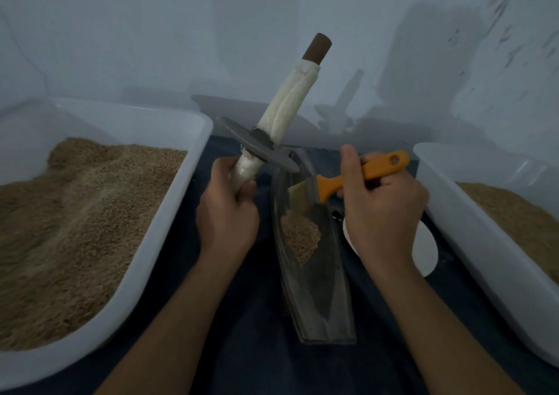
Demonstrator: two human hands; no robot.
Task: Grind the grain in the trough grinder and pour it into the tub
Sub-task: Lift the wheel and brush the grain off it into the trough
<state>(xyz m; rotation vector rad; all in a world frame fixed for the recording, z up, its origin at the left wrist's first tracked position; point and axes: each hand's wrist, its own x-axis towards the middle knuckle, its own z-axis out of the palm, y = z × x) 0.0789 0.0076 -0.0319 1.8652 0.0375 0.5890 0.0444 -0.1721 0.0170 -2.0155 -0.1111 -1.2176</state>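
Note:
A narrow metal trough grinder [317,291] lies lengthwise on the dark cloth between my arms, with a small heap of grain [301,237] in its far half. My left hand [227,210] grips the cloth-wrapped lower handle of the grinding wheel [260,149], lifted and tilted over the trough's far end. My right hand [384,210] holds an orange-handled brush [363,173] whose pale bristles reach into the trough just beyond the grain.
A large white tub [193,158] heaped with brown grain stands on the left. A second white tub [472,213] with grain stands on the right. A white round object [425,249] lies partly hidden under my right hand. A pale wall stands close behind.

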